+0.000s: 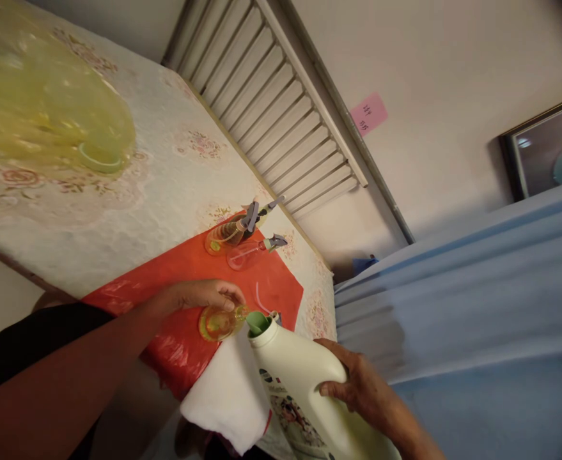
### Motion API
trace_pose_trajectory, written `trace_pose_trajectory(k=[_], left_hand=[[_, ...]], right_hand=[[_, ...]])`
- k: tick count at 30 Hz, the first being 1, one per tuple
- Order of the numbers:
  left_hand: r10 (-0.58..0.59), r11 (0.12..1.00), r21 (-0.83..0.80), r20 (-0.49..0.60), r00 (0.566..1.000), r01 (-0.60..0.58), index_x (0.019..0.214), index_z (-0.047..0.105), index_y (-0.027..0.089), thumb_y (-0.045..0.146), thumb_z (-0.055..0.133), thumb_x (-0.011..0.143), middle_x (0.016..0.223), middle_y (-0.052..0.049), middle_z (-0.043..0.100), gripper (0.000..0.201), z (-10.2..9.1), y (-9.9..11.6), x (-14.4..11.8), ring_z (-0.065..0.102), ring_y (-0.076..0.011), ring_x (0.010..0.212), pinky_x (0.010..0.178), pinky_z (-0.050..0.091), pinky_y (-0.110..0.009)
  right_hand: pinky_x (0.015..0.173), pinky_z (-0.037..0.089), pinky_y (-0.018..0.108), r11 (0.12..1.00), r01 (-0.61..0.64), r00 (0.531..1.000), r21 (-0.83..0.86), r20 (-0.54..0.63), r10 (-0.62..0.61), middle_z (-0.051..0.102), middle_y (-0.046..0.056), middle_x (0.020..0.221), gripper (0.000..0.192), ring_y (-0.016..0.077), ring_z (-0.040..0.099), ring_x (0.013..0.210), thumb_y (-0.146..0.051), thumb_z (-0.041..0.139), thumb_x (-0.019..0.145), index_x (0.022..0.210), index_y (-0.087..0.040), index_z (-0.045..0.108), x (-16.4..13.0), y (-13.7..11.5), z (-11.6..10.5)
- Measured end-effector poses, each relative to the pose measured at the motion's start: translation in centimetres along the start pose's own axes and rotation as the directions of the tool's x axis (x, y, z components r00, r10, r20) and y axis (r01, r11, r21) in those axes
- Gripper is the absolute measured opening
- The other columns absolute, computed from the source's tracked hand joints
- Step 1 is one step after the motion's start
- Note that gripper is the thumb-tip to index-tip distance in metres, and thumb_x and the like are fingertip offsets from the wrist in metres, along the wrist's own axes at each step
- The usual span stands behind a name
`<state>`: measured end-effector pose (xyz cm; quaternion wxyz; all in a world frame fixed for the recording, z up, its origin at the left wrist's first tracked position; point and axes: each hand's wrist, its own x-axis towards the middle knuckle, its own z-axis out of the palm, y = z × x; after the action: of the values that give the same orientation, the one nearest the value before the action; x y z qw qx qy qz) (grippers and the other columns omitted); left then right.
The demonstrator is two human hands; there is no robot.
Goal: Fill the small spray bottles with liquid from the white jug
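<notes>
My left hand [213, 295] is closed around the neck of a small clear bottle [217, 324] with yellow liquid in it. Against that bottle's mouth is the green spout [257, 323] of a large pale-green jug [304, 370], tilted toward it. My right hand [357, 383] grips the jug by its handle, thumb on the near side. A loose spray head [275, 317] with a thin tube lies behind the spout, partly hidden. Two spray bottles stand farther back: one with yellowish liquid [220, 237], one clear [243, 255].
A red plastic sheet [165, 281] lies under the bottles on a floral tablecloth [156, 211]. A white cloth [227, 393] hangs near the front edge. A yellow plastic bag [50, 102] is at upper left. Behind are a radiator [271, 108] and blue fabric [477, 287].
</notes>
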<state>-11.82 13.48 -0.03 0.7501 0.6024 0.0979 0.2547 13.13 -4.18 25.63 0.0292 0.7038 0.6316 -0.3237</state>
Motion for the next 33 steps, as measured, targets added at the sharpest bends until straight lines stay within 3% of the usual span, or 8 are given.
trace_pose_trajectory(k=[10,33], left_hand=[[-0.014,1.0,0.021,-0.008,1.0,0.014,0.105,0.066,0.022,0.038,0.073,0.073,0.109,-0.003,0.069,0.036,0.1,0.18,-0.07,0.06,-0.0248,0.106,0.094,0.045,-0.034],[0.001,1.0,-0.003,-0.007,1.0,-0.001,0.104,0.067,0.021,0.039,0.074,0.073,0.107,-0.003,0.07,0.036,0.26,0.48,-0.17,0.063,-0.0245,0.102,0.09,0.046,-0.032]], right_hand=[[0.05,0.039,0.019,1.0,0.001,1.0,-0.027,-0.013,-0.002,0.063,-0.003,0.081,0.051,0.0109,0.049,0.06,-0.043,0.075,0.075,0.12,-0.023,0.06,-0.01,0.1,0.02],[0.048,0.04,0.019,1.0,-0.011,0.999,0.012,-0.035,0.011,0.065,-0.001,0.083,0.058,0.0116,0.049,0.059,-0.044,0.075,0.075,0.127,-0.023,0.058,-0.19,0.21,0.68]])
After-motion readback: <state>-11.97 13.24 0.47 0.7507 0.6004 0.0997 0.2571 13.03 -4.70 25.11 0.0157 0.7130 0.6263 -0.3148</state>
